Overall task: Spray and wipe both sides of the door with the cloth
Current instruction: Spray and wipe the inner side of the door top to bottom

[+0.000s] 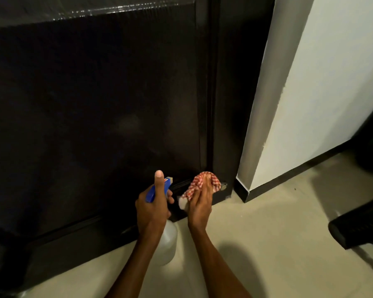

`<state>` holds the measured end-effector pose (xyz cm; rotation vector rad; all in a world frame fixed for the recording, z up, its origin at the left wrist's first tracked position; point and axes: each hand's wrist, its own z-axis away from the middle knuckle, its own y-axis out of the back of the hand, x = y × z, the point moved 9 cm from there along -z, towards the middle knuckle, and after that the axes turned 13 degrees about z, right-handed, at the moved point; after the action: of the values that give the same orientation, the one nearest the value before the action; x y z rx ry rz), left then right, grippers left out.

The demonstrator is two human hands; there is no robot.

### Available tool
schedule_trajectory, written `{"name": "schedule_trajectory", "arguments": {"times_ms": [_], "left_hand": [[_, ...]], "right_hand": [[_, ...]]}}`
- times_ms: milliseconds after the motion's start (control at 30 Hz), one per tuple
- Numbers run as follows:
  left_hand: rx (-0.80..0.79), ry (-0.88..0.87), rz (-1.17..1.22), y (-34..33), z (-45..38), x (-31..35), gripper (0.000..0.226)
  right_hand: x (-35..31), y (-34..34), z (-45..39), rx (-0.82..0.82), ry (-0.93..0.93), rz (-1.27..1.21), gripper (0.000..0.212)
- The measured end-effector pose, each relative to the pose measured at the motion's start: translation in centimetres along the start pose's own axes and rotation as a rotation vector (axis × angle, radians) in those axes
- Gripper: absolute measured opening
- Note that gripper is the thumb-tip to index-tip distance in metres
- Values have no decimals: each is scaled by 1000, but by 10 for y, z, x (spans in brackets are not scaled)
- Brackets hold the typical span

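Observation:
A dark, almost black door (pixel 95 100) fills the left and middle of the view, its bottom edge near the floor. My left hand (pixel 153 207) grips a spray bottle (pixel 168 241) with a clear body and a blue trigger head, thumb raised, nozzle facing the door's lower right corner. My right hand (pixel 199 203) holds a bunched red-and-white checked cloth (pixel 202 181) against the bottom right corner of the door, beside the frame.
A dark door frame (pixel 241 82) borders the door on the right, then a white wall (pixel 323 93) with a black skirting board. Pale tiled floor (pixel 256 244) lies below. A black object (pixel 357 224) sits on the floor at the right edge.

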<state>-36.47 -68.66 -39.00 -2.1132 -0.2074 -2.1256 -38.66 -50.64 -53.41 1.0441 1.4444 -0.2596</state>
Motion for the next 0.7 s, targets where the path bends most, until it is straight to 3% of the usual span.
{"name": "schedule_trajectory", "arguments": {"times_ms": [67, 200, 233, 333, 467, 567, 700], "left_hand": [[5, 13, -12, 1, 0, -4, 79], [-6, 34, -17, -1, 2, -12, 78], [-5, 34, -21, -1, 3, -13, 78], [-21, 36, -8, -1, 5, -17, 79], [-60, 27, 15, -6, 5, -20, 78], [-77, 37, -12, -9, 6, -29, 78], [-67, 78, -29, -2, 13, -45, 78]], "right_hand": [[2, 6, 1, 18, -106, -72, 43], [18, 22, -1, 186, -596, -484, 43], [20, 30, -7, 238, -643, -560, 43], [-1, 50, -41, 241, -522, -513, 46], [-25, 43, -79, 212, -192, -140, 65], [13, 24, -77, 153, -316, -30, 71], [53, 11, -61, 111, -489, -120, 65]]}}
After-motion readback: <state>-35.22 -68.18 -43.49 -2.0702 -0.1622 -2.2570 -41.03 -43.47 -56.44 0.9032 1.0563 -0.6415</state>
